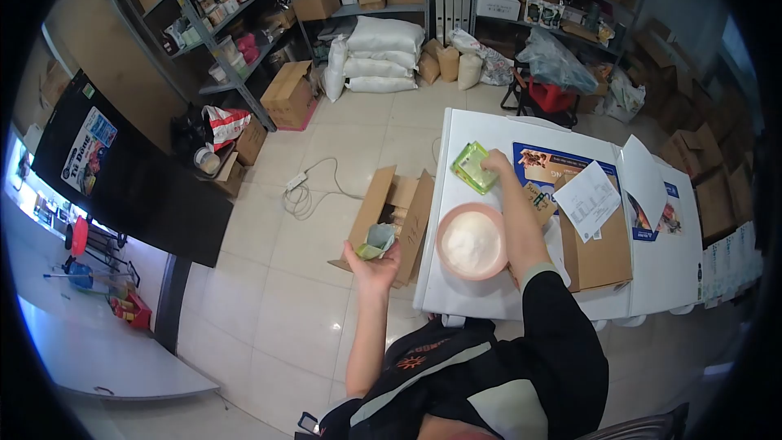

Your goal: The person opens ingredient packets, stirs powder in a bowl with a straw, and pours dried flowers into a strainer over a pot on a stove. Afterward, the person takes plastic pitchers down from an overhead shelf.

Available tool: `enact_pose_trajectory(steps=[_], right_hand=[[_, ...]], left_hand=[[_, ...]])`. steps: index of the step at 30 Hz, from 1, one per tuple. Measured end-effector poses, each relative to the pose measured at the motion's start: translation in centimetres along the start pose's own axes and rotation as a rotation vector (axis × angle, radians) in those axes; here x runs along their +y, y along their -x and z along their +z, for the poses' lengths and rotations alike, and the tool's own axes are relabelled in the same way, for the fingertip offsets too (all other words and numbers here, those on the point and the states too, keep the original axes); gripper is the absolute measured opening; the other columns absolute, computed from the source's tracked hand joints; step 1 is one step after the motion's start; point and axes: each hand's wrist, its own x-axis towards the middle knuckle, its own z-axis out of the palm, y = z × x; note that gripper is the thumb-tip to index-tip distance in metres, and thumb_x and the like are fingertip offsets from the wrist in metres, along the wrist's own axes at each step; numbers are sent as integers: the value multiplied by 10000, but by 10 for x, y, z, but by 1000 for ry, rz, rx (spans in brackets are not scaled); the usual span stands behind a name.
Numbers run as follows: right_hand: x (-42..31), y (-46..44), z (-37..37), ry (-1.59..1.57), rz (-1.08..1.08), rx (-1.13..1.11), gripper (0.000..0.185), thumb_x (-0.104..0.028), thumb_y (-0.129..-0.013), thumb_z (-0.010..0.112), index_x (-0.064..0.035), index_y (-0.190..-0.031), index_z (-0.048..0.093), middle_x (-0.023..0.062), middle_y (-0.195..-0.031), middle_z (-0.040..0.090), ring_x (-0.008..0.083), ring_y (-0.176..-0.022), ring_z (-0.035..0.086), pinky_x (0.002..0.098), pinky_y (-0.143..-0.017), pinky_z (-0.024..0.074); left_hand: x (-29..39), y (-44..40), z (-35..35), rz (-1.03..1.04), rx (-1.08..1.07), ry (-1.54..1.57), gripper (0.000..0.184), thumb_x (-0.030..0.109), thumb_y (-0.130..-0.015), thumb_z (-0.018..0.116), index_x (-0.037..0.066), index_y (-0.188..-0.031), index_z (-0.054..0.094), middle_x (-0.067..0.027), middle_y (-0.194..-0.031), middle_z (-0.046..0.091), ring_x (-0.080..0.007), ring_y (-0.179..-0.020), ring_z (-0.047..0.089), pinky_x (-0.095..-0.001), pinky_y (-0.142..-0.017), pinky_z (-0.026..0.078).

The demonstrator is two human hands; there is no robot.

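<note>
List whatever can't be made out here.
All in the head view:
- left hand: contents of its pouch, too small
- right hand: fingertips, blurred against the green packet
- white sheet: print, too small
- open carton: bottom, hidden by its flaps and the pouch

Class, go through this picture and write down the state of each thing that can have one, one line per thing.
Green pouch: open at the top
Left hand: around the pouch
Right hand: on the green packet
Green packet: lying flat, seal unclear
Pink bowl: uncovered, white powder inside
Floor carton: flaps open
White sacks: stacked
Cable: loosely coiled
</note>
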Motion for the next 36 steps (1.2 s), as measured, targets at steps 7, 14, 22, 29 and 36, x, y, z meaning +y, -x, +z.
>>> enact_pose_trajectory(steps=[7,14,22,29,36], right_hand=[[-97,76,-102,-207,-709,-328,372,-121,-514,604,-45,-878,605,114,-792,611,208,-705,569,291,-658,443],[-153,212,-100,297,-1252,-117,239,-119,-549,598,-18,-764,615,93,-708,587,251,-657,558,312,-619,440],[-113,255,-128,3,-1215,17,146,-59,-596,584,2,-729,581,95,-685,571,233,-629,550,294,-585,434],[-66,309,-168,-250,-947,295,234,-81,-585,587,-20,-809,564,86,-703,580,191,-672,571,267,-613,431],[35,402,-187,-311,-728,197,151,-27,-498,595,-25,-649,589,51,-675,572,153,-649,558,245,-589,418]], left_hand=[[-7,-19,27,-36,49,-12,691,579,-737,432,17,-1130,348,-167,-1041,406,-272,-922,458,-411,-828,388],[-38,-2,68,-283,-220,-259,710,663,-726,327,128,-1193,324,-116,-1092,392,-266,-999,397,-499,-856,305],[-66,16,72,-517,-427,-595,854,721,-681,318,74,-1235,255,-142,-1174,385,-288,-1116,374,-495,-910,250],[-67,14,55,-460,-498,-692,669,639,-757,302,105,-1157,339,-141,-1173,414,-235,-1034,451,-384,-833,370],[-70,-14,-17,260,-576,-1302,313,232,-806,504,82,-1064,412,-45,-1037,472,-107,-841,477,-216,-646,393]])
